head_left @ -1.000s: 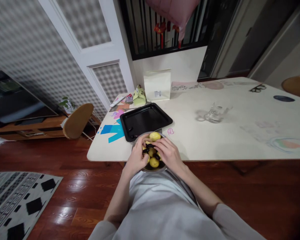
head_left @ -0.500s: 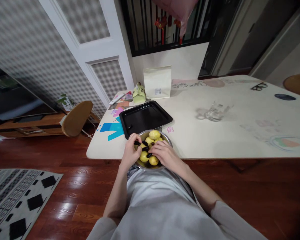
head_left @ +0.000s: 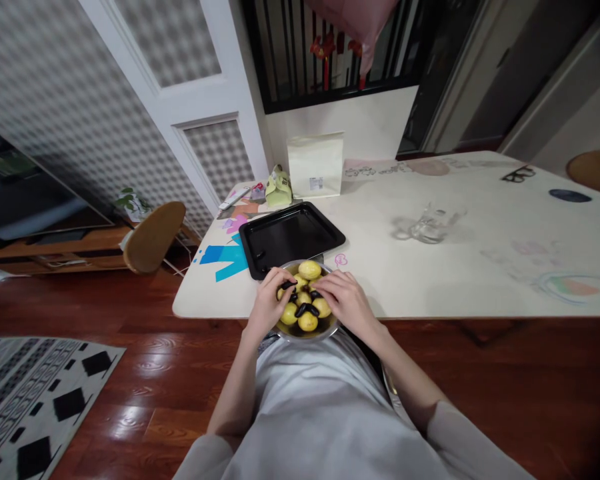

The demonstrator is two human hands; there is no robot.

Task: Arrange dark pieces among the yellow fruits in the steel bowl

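Both half-curled, left hand and right hand touch fruit in bowl

A pale desk with coloured drawings on its top carries a metal bowl at the near left edge. A black tray lies just beyond the bowl. Farther left stand a cream paper bag, a green pouch and a remote. A glass jug sits mid-desk. Spectacles and a dark disc lie far right.
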